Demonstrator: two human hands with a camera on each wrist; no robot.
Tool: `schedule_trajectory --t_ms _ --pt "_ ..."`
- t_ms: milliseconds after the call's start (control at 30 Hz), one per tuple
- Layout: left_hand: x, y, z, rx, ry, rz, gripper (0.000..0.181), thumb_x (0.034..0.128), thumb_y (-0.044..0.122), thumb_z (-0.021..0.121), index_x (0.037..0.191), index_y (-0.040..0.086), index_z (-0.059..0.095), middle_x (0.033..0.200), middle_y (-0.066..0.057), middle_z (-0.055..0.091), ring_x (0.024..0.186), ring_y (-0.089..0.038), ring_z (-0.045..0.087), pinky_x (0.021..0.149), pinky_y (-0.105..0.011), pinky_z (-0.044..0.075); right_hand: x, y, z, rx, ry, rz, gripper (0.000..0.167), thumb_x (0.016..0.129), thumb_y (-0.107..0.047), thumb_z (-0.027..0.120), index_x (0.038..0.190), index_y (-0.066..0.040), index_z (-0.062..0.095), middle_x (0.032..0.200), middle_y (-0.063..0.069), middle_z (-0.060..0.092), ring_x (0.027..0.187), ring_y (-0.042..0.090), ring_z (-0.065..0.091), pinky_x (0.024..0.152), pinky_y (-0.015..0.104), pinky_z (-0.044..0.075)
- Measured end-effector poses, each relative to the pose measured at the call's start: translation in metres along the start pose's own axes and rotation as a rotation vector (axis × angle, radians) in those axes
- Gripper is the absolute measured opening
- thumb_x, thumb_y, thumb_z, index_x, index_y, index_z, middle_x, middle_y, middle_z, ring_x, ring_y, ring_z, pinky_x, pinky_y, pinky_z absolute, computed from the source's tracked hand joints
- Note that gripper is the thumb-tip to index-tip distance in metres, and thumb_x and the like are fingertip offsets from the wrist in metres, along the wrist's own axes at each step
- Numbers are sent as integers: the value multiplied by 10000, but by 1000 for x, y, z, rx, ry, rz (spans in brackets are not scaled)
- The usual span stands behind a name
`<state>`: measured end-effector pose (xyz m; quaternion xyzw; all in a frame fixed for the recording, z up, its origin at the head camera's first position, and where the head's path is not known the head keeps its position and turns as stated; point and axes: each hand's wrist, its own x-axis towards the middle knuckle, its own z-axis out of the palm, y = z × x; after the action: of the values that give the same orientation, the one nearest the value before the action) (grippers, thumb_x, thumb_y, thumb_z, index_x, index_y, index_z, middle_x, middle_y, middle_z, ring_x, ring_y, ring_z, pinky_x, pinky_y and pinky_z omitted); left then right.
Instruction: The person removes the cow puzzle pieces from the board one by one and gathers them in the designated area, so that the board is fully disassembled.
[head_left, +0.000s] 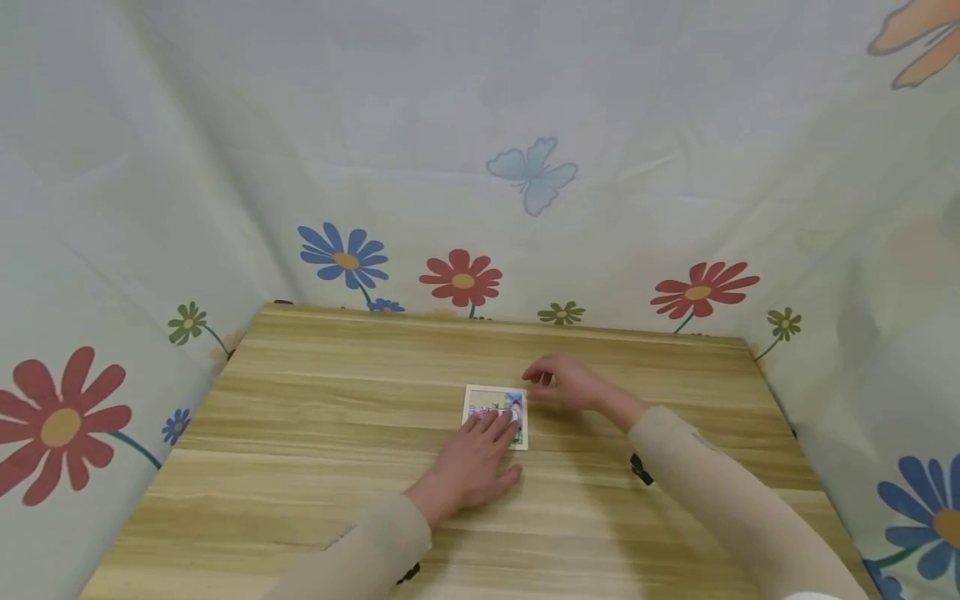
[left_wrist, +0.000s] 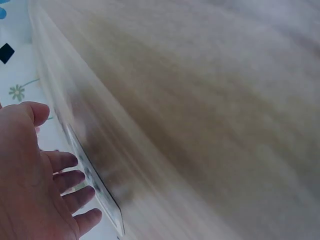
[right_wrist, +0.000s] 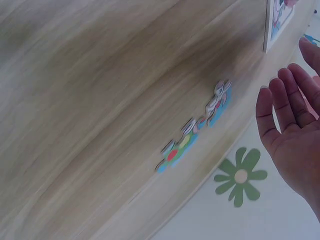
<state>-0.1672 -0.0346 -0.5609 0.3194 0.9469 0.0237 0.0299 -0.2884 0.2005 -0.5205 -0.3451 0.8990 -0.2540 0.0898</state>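
A square white-edged picture board [head_left: 497,388] lies flat on the wooden table. Over its lower part, my left hand [head_left: 471,463] rests with fingers spread; the left wrist view shows that hand [left_wrist: 37,180] beside the tilted-looking board [left_wrist: 115,214]. Just off the board's upper right corner, my right hand [head_left: 573,383] hovers with loosely bent fingers, holding nothing visible. In the right wrist view, flat coloured pieces [right_wrist: 172,155] and another piece [right_wrist: 218,102] lie on the table between that hand [right_wrist: 295,120] and the camera's left side. The head view does not show these pieces.
The wood-grain table [head_left: 300,400] spreads around both hands. Behind its far edge hangs a pale cloth [head_left: 405,192] printed with flowers and butterflies, which also runs along the left and right sides.
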Motion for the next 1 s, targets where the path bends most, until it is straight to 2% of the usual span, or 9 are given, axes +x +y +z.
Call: schedule_trajectory --t_ms 267,500,667,800,900,1000 --pt "2 2 3 23 22 19 712 1088 531 442 1650 95 416 1716 -99 379 1578 -313 359 1300 -460 274 12 -5 13 -55 -44 29 346 972 -202 806 1264 -25 752 1128 85 723 1023 226 657 942 409 566" --pt "0 2 1 16 11 27 723 1088 538 448 1652 88 410 1723 -103 364 1581 -318 353 1294 -467 288 13 -5 21 -83 -51 3 313 968 -208 809 1220 -27 764 1064 74 691 964 204 635 897 370 558" --pt "-1 1 6 18 -4 25 724 1094 543 435 1663 98 391 1733 -94 346 1587 -312 342 1299 -464 276 13 -10 25 -86 -60 4 273 964 -188 810 1190 -39 776 1059 74 695 958 208 632 890 376 550" --pt "-3 0 10 8 -17 22 728 1092 549 433 1663 100 392 1734 -94 343 1587 -317 340 1295 -465 286 15 -15 27 -62 -105 40 275 982 -199 790 1206 -42 768 1079 67 702 966 194 635 900 360 554" --pt "-2 0 10 21 11 26 728 1088 546 439 1658 95 401 1728 -97 355 1581 -321 352 1290 -468 298 15 -15 26 -40 -84 77 257 980 -194 793 1189 -47 768 1064 53 698 952 181 631 895 360 559" --pt "-1 0 8 15 11 35 726 1091 540 439 1661 93 394 1732 -98 345 1584 -322 347 1292 -470 293 14 -14 25 -45 -71 82 231 976 -196 796 1156 -53 773 1025 34 693 931 167 627 876 348 559"
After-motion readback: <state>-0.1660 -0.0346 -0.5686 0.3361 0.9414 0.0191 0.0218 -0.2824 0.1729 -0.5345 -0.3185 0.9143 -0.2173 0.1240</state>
